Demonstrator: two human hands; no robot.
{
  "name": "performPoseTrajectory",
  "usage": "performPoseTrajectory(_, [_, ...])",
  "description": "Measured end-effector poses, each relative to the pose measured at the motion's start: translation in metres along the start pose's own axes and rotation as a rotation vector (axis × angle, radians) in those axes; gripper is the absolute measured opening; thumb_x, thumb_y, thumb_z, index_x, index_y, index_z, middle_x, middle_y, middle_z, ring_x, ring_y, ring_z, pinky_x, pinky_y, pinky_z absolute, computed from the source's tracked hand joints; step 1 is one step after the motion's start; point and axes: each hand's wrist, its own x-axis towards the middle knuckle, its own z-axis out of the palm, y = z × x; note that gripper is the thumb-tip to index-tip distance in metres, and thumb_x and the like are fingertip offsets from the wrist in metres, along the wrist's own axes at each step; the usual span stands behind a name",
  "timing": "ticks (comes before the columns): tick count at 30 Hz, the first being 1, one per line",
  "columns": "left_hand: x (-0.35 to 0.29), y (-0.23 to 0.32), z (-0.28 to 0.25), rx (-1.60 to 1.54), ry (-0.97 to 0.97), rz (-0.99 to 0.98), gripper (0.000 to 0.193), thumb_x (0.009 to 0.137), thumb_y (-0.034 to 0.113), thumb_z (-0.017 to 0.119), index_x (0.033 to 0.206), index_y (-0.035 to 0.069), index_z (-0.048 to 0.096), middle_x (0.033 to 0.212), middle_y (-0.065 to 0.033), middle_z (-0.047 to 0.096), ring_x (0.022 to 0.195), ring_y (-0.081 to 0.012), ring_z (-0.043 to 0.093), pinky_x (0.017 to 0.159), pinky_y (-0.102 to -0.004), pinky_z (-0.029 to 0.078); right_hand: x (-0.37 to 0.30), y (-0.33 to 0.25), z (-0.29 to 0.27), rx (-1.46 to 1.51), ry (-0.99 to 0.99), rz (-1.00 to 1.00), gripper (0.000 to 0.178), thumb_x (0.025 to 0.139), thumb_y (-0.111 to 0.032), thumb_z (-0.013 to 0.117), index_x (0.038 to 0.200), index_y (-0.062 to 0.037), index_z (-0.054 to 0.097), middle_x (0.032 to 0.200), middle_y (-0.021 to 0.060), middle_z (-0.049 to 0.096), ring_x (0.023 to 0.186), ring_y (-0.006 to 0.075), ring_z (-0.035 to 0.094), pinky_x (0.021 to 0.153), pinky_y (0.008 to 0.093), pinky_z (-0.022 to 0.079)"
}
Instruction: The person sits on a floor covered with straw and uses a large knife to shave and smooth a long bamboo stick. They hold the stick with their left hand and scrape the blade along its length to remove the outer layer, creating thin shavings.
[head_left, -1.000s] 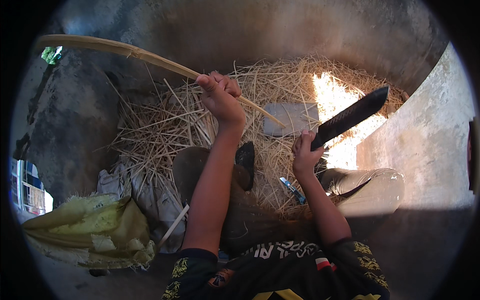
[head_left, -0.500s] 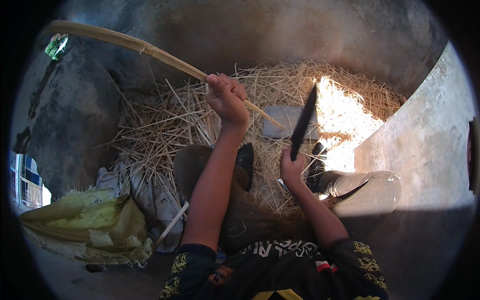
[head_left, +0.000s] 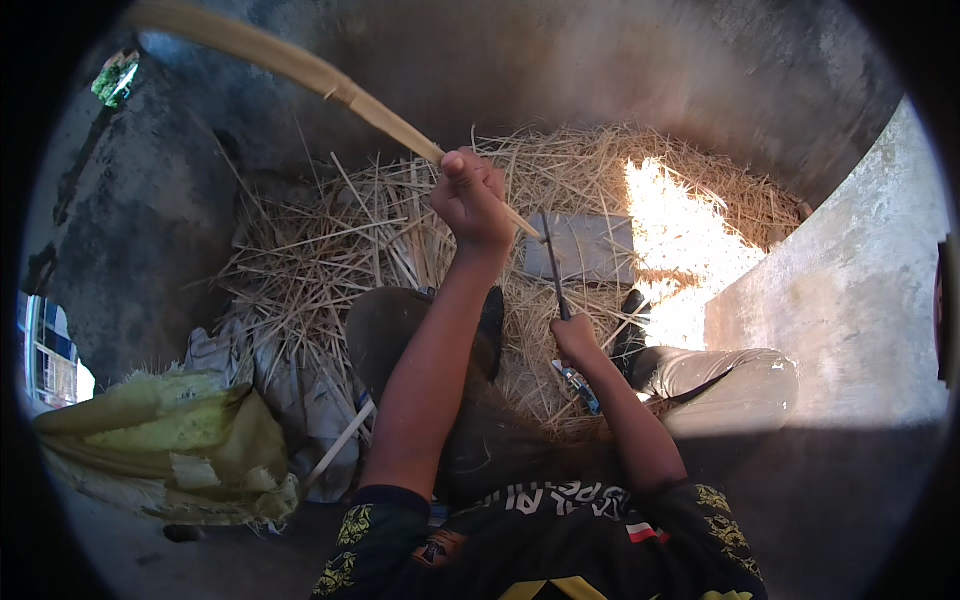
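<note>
My left hand [head_left: 474, 203] is closed around a long, pale bamboo strip [head_left: 335, 86]. The strip runs from the upper left, through my fist, down to a short end above a grey block. My right hand [head_left: 576, 341] grips the handle of a long dark knife [head_left: 554, 262], its blade pointing up and away from me, edge-on to the view. Near its tip the blade meets or crosses the strip's lower end; whether it cuts in cannot be made out. Beneath them lies the flat grey block [head_left: 590, 250], set among the shavings.
A heap of straw-like shavings [head_left: 330, 250] spreads between my legs and the grey wall [head_left: 560, 60]. A torn yellow-green sack [head_left: 180, 440] lies at the left. A pale wall [head_left: 850, 260] stands on the right. A small colourful packet [head_left: 580, 388] lies by my right wrist.
The knife has turned from leaning right to leaning left, its blade now at the strip's lower end. My left hand and the strip have shifted slightly right, and the strip's far end has risen.
</note>
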Motion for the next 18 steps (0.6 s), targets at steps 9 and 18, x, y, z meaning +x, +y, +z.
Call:
performPoseTrajectory(9, [0.004, 0.0, -0.013, -0.025, -0.072, 0.028, 0.062, 0.096, 0.064, 0.045, 0.064, 0.013, 0.029, 0.059, 0.0045, 0.03, 0.046, -0.0047, 0.027, 0.042, -0.0239, 0.019, -0.014, -0.089, -0.061, 0.778, 0.153, -0.115, 0.039, 0.092, -0.02, 0.063, 0.059, -0.0032, 0.05, 0.055, 0.0028, 0.05, 0.051, 0.0109, 0.047, 0.048, 0.0319, 0.036])
performPoseTrajectory(18, [0.01, 0.004, -0.007, 0.006, -0.241, -0.053, 0.068, 0.091, 0.075, 0.038, 0.062, 0.014, 0.027, 0.054, 0.0054, 0.024, 0.045, -0.0059, 0.022, 0.044, -0.0263, 0.016, 0.024, 0.062, 0.016, 0.224, -0.075, 0.449, 0.033, 0.081, -0.026, 0.065, 0.069, 0.0045, 0.061, 0.059, 0.0101, 0.059, 0.048, 0.0244, 0.058, 0.049, 0.0394, 0.046])
